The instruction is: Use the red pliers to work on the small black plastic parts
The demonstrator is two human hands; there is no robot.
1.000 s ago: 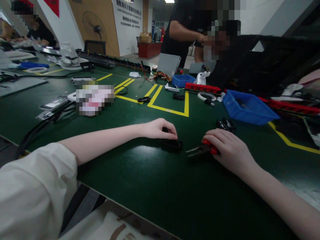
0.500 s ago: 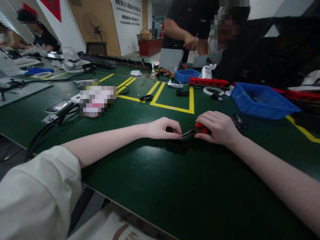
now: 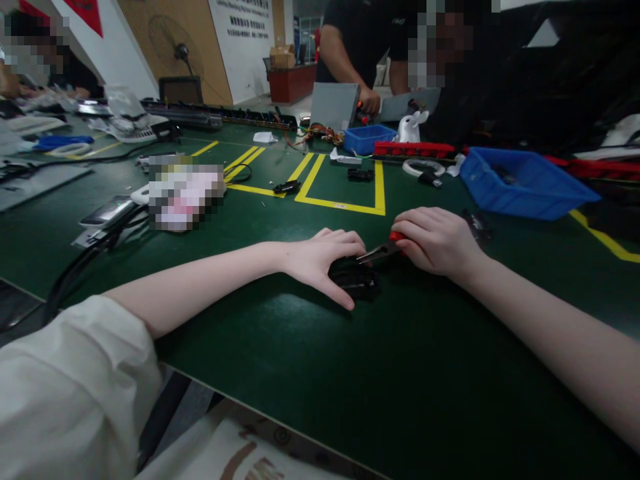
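On green tabletop (image 3: 310,373), inside its edge (image 3: 260,411) | my left hand (image 3: 320,260) spread around half-hidden black part (image 3: 364,283) | right hand (image 3: 440,240) clenching red-handled pliers (image 3: 381,251)

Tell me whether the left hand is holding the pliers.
No, the right hand grips the red-handled pliers, while the left hand is spread open.

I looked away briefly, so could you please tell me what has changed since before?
The right hand has brought the needle-nose pliers leftward to the left hand, whose thumb and fingers have opened from a pinch and now spread around the black part. The right hand still holds the pliers; the black part remains on the green tabletop.
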